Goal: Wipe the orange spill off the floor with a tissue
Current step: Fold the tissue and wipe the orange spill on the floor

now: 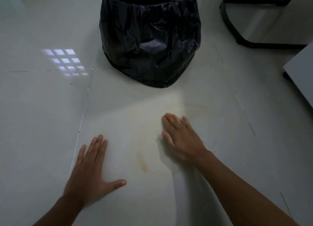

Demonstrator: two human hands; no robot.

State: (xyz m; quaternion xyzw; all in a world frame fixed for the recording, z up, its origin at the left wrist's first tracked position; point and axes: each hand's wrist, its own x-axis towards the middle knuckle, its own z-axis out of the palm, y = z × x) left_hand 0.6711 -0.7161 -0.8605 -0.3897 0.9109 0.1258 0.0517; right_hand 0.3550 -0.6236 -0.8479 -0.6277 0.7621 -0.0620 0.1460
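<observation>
Faint orange smears mark the pale floor tiles: one streak [143, 163] lies between my hands, and a wider, lighter smear [179, 106] spreads beyond my right fingertips. My right hand [181, 139] presses flat on a white tissue [160, 147], of which only a blurred edge shows at the thumb side. My left hand [91, 169] rests flat on the floor to the left, fingers spread, holding nothing.
A bin lined with a black plastic bag [150, 39] stands just beyond the spill. Black chair legs [237, 22] sit at the back right. A grey furniture edge [301, 73] juts in from the right. A window reflection [65, 61] glows on the left tiles.
</observation>
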